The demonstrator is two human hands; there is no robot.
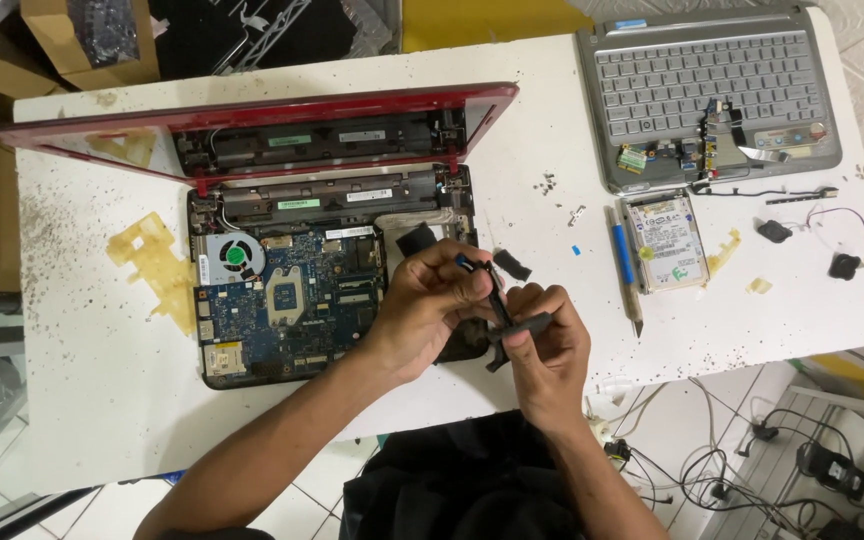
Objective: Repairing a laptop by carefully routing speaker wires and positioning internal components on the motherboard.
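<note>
Two hands pinch one thin black bracket (508, 322): left hand (430, 305) at its top, right hand (549, 345) mid-length. It looks light, rigid, probably brittle; grip the ends.

Repair workshop: gutted red laptop (292, 270), loose parts (662, 240).

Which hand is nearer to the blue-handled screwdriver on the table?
Right. The right hand is just left of the blue-handled screwdriver; the left hand sits farther left, over the opened red laptop.
</note>
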